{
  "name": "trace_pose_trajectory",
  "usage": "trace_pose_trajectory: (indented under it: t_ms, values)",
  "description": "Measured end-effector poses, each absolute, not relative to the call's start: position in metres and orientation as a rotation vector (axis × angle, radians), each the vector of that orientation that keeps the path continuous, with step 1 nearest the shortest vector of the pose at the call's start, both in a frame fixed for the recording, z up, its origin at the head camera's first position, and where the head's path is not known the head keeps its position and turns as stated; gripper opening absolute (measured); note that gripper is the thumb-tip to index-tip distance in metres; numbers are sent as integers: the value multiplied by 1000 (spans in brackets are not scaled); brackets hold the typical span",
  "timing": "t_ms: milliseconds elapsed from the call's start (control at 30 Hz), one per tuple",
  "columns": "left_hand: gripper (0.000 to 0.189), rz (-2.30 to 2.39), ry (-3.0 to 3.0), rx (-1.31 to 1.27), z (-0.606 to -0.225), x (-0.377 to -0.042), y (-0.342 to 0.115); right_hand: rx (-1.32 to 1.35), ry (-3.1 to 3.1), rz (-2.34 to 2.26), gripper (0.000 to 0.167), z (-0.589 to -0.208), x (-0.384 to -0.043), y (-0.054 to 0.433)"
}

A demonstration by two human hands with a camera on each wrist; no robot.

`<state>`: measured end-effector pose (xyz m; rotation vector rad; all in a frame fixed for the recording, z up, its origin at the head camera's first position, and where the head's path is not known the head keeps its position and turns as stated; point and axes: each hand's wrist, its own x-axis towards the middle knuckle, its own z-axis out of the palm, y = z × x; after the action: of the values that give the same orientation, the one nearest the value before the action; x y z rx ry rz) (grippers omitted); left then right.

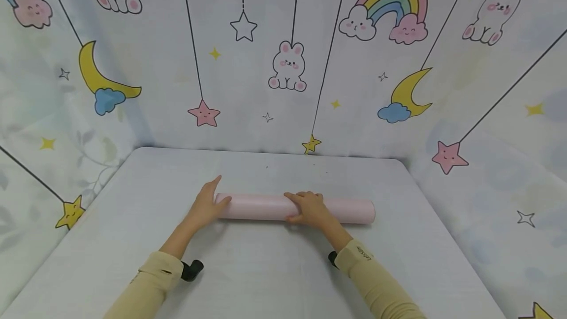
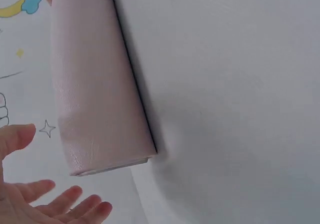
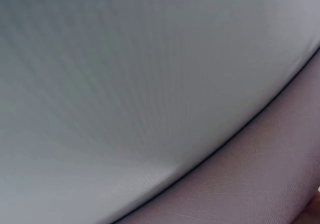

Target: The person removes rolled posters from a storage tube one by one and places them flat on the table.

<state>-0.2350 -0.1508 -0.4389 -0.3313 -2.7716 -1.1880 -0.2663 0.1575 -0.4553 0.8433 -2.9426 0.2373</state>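
Observation:
A pale pink roll (image 1: 261,207) of sheet material with a finely creased surface lies crosswise on the white table. My right hand (image 1: 311,209) grips it near the middle, thumb on the near side and fingers over the top. At the roll's left end is my left hand (image 1: 207,207), fingers and thumb spread apart. In the left wrist view that left hand (image 2: 50,194) is beside the end of the roll (image 2: 100,84), with a gap between them. The right wrist view shows the roll (image 3: 240,179) close up across the lower right corner, most of the right hand being hidden there.
The white tabletop (image 1: 266,270) has rounded far corners and a few dark specks near its back edge. A cloth backdrop (image 1: 248,78) printed with rabbits, stars, moons and rainbows rises behind the table and along both sides.

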Motion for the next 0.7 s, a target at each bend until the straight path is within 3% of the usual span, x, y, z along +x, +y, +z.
trace_pose_trajectory:
  t_ms: [333, 700]
  values:
    - [49, -1787, -2671, 210, -441, -226, -173, 868, -2904, 239, 68, -453, -263, 157]
    - [51, -2190, -2632, 80, -455, -228, -179, 842, -2925, 248, 68, -451, -262, 156]
